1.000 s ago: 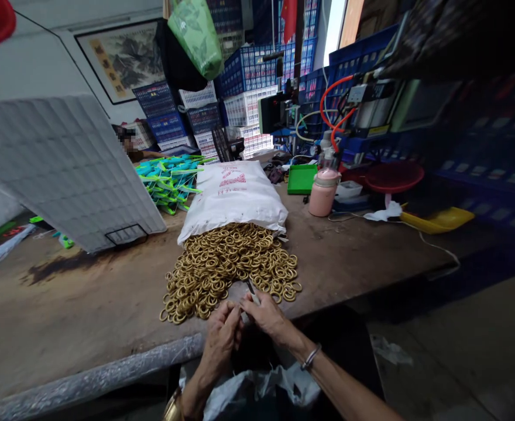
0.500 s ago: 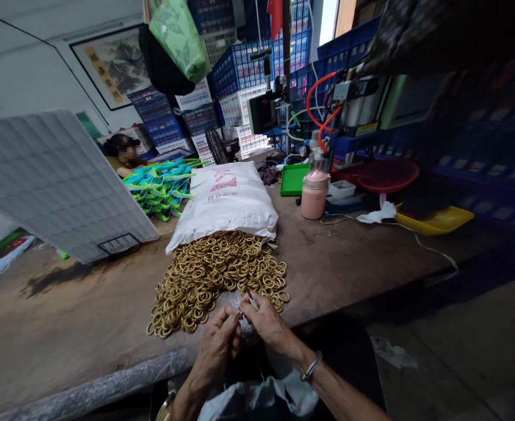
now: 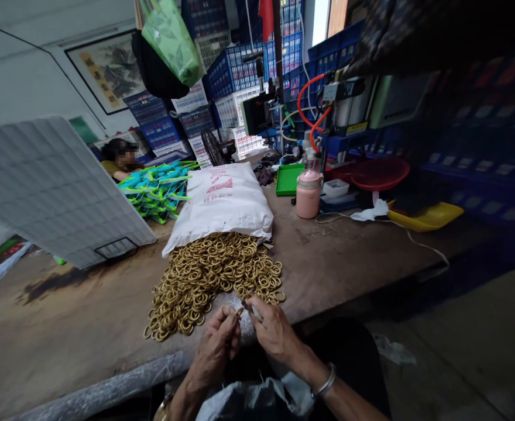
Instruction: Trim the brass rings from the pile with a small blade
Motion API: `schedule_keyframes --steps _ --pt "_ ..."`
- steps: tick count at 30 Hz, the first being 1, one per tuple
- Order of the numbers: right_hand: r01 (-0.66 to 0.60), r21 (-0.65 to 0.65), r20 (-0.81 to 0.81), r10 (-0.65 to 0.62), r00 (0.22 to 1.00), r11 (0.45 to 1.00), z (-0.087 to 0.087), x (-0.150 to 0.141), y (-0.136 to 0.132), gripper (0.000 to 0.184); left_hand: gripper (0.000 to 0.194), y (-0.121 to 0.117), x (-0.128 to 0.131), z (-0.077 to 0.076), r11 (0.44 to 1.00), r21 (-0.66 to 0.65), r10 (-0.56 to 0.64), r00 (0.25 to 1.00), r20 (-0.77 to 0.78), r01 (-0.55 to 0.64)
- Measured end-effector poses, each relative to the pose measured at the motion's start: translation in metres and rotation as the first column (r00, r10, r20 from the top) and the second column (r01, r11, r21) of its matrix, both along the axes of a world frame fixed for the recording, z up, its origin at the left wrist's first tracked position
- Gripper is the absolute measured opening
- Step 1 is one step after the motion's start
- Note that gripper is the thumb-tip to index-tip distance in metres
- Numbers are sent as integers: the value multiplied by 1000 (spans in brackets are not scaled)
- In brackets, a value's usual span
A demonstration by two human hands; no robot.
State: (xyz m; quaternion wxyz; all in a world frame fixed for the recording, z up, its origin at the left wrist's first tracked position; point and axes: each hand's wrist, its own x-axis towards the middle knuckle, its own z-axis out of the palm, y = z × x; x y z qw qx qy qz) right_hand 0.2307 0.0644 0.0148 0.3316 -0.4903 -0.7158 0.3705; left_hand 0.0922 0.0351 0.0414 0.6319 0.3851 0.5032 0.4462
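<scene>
My left hand (image 3: 217, 340) is closed in a pinch on a gold-coloured ring (image 3: 239, 311), held just off the table's front edge. Facing it, my right hand (image 3: 275, 331) is closed around a small slim tool (image 3: 249, 308) with a dark tip; its exact kind is too small to make out. The tool's tip is close to the ring, but I cannot tell whether they touch. Beyond both hands, a heap of gold-coloured rings (image 3: 209, 272) spills from the mouth of a white printed sack (image 3: 222, 202).
Clear plastic wrap (image 3: 121, 380) covers the front edge of the table (image 3: 86, 327). A white panel (image 3: 64, 187) leans at left, near blue-green parts (image 3: 156, 187). At right stand a pink bottle (image 3: 308, 196), a green tray (image 3: 289, 179) and a yellow scoop (image 3: 428, 217). A person (image 3: 121, 158) sits behind.
My right hand has drawn slightly away from the left, and the tool's tip has swung lower toward the ring. The left hand keeps its pinch. The camera view has shifted a little.
</scene>
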Motion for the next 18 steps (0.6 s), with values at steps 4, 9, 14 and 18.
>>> schedule_keyframes --steps 4,9,14,18 --pt "-52 12 183 49 982 999 4 -2 -9 26 26 -1 -4 -1 1000 20 -21 999 43 20" --pt "-91 -2 287 88 954 996 10 -10 -9 31 27 -2 -11 -6 999 24 -30 997 68 28" --pt "-121 3 310 114 944 993 10 -17 -7 31 31 0 -21 -14 1000 17 -21 999 32 20" --pt "-148 -14 358 143 923 989 15 -24 -6 31 33 2 -31 -17 997 56 -55 998 -16 56"
